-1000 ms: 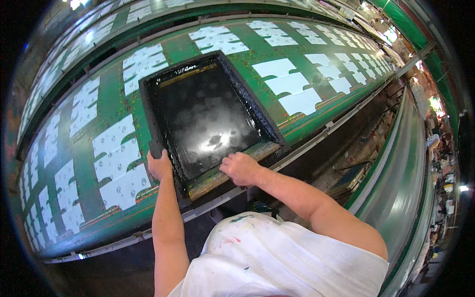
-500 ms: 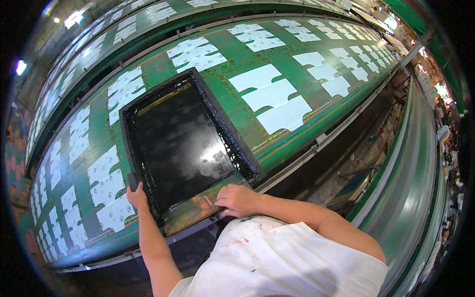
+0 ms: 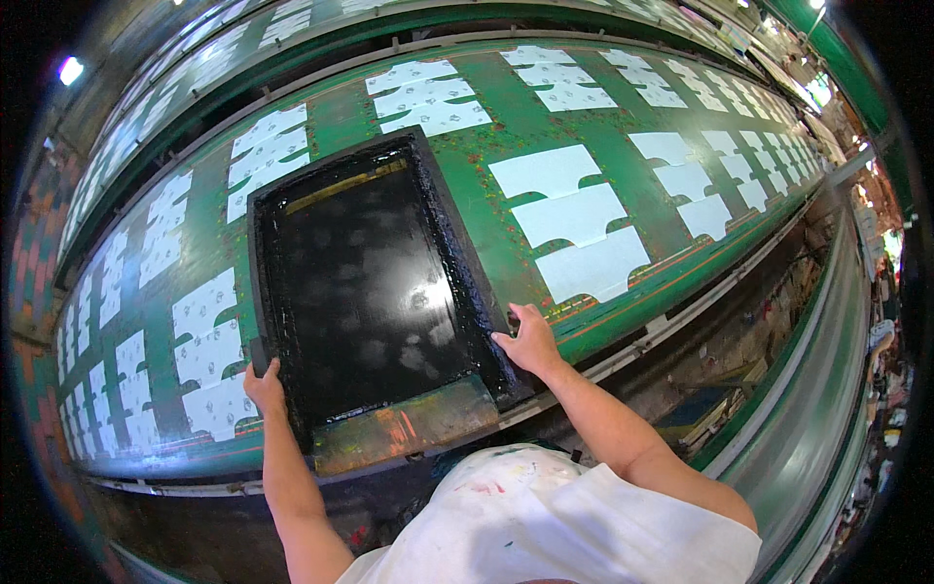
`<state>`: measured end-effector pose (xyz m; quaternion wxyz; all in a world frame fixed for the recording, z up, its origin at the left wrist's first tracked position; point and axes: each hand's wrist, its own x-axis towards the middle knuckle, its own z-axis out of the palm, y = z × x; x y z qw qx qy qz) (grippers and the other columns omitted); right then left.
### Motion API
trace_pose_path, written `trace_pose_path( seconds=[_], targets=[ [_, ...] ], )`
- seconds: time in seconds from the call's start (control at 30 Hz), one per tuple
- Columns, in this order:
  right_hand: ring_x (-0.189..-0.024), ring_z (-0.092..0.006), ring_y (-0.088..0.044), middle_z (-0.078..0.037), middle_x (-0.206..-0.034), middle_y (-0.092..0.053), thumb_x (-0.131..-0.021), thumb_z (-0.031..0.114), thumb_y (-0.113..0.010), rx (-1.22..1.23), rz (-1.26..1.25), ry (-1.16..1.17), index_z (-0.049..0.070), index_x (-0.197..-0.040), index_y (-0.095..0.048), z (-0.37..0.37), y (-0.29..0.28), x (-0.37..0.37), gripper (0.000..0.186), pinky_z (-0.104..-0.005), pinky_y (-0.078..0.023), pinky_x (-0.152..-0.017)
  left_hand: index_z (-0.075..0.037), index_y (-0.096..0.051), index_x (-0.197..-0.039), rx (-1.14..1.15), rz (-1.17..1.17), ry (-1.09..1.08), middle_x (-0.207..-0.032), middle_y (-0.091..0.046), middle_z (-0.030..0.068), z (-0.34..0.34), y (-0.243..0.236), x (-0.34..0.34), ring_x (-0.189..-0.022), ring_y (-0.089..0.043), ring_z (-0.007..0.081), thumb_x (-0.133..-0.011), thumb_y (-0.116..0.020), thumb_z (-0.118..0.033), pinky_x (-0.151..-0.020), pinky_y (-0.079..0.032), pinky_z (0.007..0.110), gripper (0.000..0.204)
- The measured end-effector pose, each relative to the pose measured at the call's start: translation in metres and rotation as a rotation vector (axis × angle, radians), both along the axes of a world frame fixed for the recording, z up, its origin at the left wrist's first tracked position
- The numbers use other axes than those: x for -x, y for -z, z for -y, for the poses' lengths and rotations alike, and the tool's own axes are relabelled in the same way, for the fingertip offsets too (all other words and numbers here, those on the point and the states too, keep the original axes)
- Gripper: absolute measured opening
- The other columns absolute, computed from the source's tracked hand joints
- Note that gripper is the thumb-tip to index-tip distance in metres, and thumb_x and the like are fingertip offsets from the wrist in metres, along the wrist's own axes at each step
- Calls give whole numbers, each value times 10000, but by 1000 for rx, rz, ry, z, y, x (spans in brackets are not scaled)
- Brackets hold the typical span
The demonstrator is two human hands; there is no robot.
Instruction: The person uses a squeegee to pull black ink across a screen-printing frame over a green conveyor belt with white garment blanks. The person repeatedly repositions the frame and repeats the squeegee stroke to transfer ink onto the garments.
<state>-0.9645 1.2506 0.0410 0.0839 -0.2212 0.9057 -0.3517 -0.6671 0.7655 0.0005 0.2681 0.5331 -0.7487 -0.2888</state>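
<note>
Black screen frame (image 3: 360, 292) on green bench (image 3: 209, 222), grasped at left edge by left hand (image 3: 263, 387), with right hand (image 3: 531, 343) at right edge (grip unclear) and white pieces (image 3: 574, 212) either side.

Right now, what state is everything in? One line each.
Left hand: gripping frame's left side
Right hand: at frame's right side, grip unclear
Black frame: over table, interior glossy
Brown board: along frame's near end, orange-stained
White pieces left of frame: laid out, printed
Near-row white pieces right of frame: laid out, no print visible
White shirt: paint-spotted
</note>
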Motion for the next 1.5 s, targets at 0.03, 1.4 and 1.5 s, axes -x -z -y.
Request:
trace_pose_path(
  seconds=[0.03,1.4,1.5],
  targets=[
    [-1144,-416,-715,-235,-1226,-718,-808,217,-946,-19,29,9,-61,-1349,-688,4,2,3,660,-468,-583,-1016,26,-791,-1132,1,17,-3,-998,-798,165,-1,-2,0,-888,-732,321,-856,-911,-159,-880,-556,443,353],
    [-851,-347,-732,-178,-994,-740,-695,150,-880,-77,-125,313,-10,-1034,-818,-251,1,264,381,-448,-596,-798,39,-775,-1202,-244,-424,74,-1060,-801,85,-297,-33,270,-906,-715,197,-878,-848,27,-879,-568,356,333],
    [-815,-323,-728,-160,-992,-736,-709,117,-872,6,-76,332,-9,-1044,-822,-290,8,291,361,-415,-592,-768,37,-774,-1208,-235,-417,69,-1061,-800,77,-339,-24,296,-914,-714,192,-872,-856,25,-876,-566,349,346]
  ],
)
